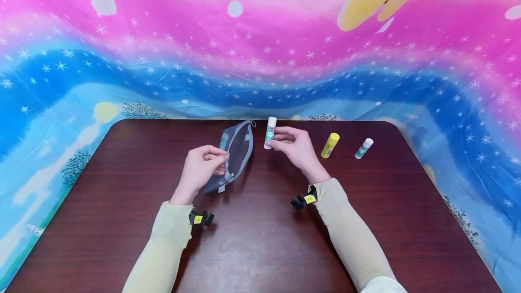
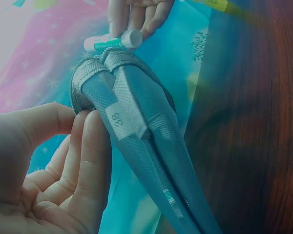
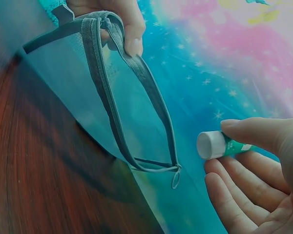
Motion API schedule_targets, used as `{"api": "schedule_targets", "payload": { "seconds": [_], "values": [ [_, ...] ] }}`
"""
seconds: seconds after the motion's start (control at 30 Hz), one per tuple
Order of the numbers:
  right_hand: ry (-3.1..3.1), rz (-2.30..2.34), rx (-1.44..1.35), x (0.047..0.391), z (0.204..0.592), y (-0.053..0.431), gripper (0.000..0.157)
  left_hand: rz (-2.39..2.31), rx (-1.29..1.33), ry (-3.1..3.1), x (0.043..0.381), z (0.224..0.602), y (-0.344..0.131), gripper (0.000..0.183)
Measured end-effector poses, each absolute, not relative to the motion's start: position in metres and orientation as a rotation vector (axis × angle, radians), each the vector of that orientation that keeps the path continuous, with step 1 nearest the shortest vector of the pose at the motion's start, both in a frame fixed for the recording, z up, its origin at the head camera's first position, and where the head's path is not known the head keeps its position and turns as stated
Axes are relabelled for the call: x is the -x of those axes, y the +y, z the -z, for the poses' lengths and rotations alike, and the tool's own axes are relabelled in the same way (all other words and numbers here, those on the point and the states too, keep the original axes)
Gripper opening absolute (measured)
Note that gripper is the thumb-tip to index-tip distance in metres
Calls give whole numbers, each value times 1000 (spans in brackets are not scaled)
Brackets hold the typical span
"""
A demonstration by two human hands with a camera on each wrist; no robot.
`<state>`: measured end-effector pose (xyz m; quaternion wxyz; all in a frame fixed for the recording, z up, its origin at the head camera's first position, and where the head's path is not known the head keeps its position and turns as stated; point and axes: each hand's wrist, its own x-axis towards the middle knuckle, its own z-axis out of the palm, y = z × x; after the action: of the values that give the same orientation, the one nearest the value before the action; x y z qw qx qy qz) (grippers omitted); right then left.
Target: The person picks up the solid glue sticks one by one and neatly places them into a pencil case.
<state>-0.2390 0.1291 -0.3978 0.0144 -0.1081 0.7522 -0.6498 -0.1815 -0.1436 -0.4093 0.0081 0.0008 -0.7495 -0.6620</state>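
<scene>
My left hand (image 1: 202,166) pinches the zip edge of a grey mesh zip pouch (image 1: 240,148), which gapes along its top. Through the pouch's far-left side a greenish tube (image 1: 224,140) shows dimly. To the right of the opening, my right hand (image 1: 296,147) holds a white and green glue stick (image 1: 270,133) upright between thumb and fingers, apart from the pouch. In the right wrist view, the glue stick's white end (image 3: 211,145) points toward the pouch mouth (image 3: 136,107). A small tag (image 2: 119,120) marked 38 hangs on the pouch in the left wrist view.
Right of my right hand, a yellow glue stick (image 1: 330,145) stands on the dark wooden table (image 1: 260,238). Farther right is a smaller white and green glue stick (image 1: 364,148). A colourful patterned cloth (image 1: 260,71) hangs behind the table's back edge.
</scene>
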Motion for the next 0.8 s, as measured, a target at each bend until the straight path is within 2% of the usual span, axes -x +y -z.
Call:
{"api": "schedule_targets", "payload": {
  "seconds": [0.8],
  "values": [
    [2215, 2040, 204, 254, 405, 101, 41, 2074, -13, -2349, 181, 409, -141, 15]
  ]
}}
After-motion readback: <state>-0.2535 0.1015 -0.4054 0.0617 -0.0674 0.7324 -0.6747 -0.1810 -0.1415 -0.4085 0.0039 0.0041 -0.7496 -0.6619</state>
